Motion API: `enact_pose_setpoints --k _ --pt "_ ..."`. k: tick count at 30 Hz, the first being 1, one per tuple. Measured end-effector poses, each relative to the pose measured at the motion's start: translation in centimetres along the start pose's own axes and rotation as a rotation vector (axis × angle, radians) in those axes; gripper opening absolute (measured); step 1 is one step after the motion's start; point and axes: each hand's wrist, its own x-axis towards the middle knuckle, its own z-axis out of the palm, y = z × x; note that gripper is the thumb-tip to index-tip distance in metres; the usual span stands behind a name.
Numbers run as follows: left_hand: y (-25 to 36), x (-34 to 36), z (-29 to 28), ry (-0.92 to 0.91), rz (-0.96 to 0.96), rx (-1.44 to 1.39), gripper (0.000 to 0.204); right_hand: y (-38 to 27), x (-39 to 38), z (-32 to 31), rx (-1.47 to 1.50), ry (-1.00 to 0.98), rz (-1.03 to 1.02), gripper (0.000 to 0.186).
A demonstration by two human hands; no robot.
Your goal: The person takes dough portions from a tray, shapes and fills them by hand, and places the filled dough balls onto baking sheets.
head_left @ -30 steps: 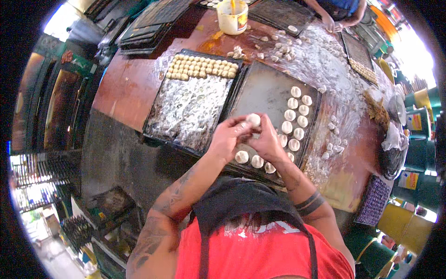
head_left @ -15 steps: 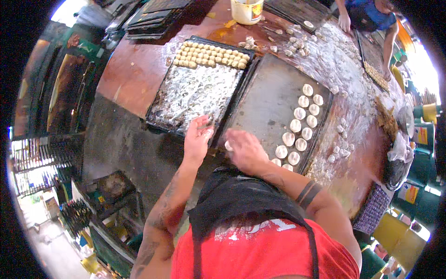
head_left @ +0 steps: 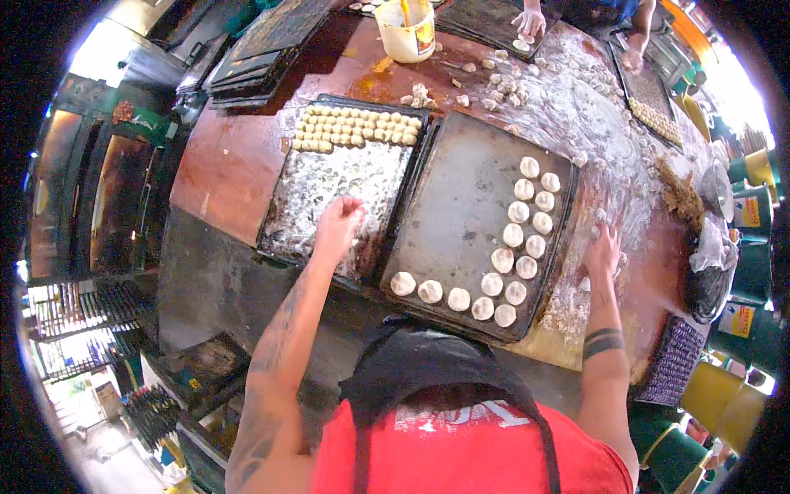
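White lettering [head_left: 476, 413], dough rounds [head_left: 502, 261] beyond

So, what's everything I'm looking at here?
Table: one, reddish, centre
Left tray: one, dark, floured, on table
Small dough balls: dozens, pale yellow, left tray's far end
Right tray: one, grey, beside left tray
Dough rounds: seventeen, white, right tray's right and near edges
Dough lumps: many, whitish, scattered across table
Bucket: one, cream, table's far side
Stacked trays: several, dark, upper left
Containers: several, green, right rim
Rectangular thing: one, purplish, lower right
Co-worker's hands: two, bare, far side
Apron: one, black, bottom centre
Shirt: one, red, below apron
Left hand: one, bare, at left tray
Right hand: one, bare, by dough lumps
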Motion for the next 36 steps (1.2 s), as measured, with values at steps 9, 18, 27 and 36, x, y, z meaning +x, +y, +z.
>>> enact_pose_setpoints --k 9,18,27,36 --pt "4.6 14.8 1.0 0.493 0.492 0.986 0.02 7.5 -13.3 1.7 1.548 -0.005 0.467 0.014" --pt "10.0 3.2 11.5 -0.08 -0.027 0.063 0.014 -16.2 -11.7 -8.5 0.986 -0.338 0.058 0.024" --pt "10.6 -6.8 15.2 -0.42 -0.319 -0.755 0.031 -25.1 -8.7 -10.4 0.791 -0.056 -0.6 0.026" --pt "13.3 -7.4 14.6 -0.456 -0.14 -0.721 0.028 -24.5 -8.4 -13.3 1.595 -0.661 -0.071 0.023"
